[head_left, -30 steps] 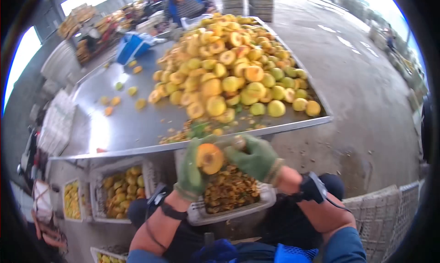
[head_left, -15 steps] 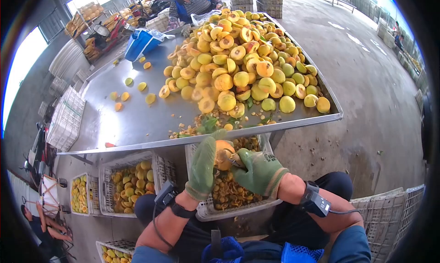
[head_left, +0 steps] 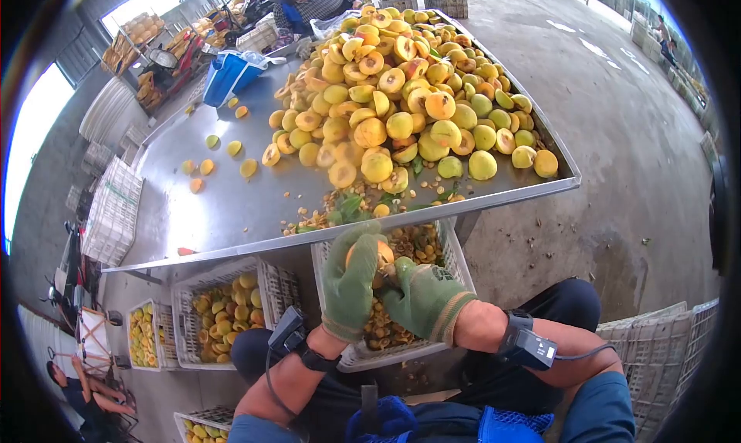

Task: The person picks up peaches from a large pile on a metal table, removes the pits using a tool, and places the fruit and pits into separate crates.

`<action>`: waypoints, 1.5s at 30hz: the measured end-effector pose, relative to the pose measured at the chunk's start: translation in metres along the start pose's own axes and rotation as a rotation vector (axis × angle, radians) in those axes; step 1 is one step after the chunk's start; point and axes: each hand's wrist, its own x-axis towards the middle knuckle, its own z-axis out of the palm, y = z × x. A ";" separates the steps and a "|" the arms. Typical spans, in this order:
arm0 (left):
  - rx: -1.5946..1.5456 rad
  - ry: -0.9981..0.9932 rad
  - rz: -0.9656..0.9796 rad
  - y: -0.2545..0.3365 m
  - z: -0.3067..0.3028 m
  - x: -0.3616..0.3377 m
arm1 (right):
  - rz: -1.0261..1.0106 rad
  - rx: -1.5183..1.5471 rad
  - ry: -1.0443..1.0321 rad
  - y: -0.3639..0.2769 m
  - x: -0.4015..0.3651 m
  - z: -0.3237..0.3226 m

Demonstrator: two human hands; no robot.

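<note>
Left hand (head_left: 347, 295), green knitted glove: grip closed round an orange-yellow fruit (head_left: 383, 255), thumb side up, fingers wrapped behind. Fruit sits above the white plastic crate (head_left: 457, 258) of brown-yellow scraps (head_left: 380, 335), just off the near rim of the shiny metal table (head_left: 224, 211).

Right hand (head_left: 423, 298), matching glove: fingers curled in against the fruit's lower side. Cannot tell whether that grip pinches anything; the glove hides it.

Risks, my judgement: flesh looks moist, knit may slide; if my left grip loosens while the right pushes, the fruit could twist out and drop among the scraps. Squeezing too hard could bruise or split it. Fingertips meet closely; a slip by the right could catch the left.

Big heap of yellow-green fruit (head_left: 400, 123) leans towards me; a knock to the table could roll pieces over its low rim.
</note>
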 end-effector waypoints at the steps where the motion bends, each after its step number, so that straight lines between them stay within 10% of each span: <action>1: -0.021 0.006 -0.008 0.000 0.001 -0.001 | -0.012 0.017 0.026 0.003 0.001 0.004; 14: 0.028 0.038 0.245 -0.010 0.005 -0.011 | 0.117 0.544 -0.295 0.008 0.006 0.003; 16: 0.129 -0.041 0.222 -0.007 -0.006 -0.008 | -0.150 0.399 -0.148 0.023 0.010 0.009; 45: 0.279 -0.402 0.192 0.018 -0.020 0.025 | -0.243 -0.058 -0.038 0.017 0.009 -0.018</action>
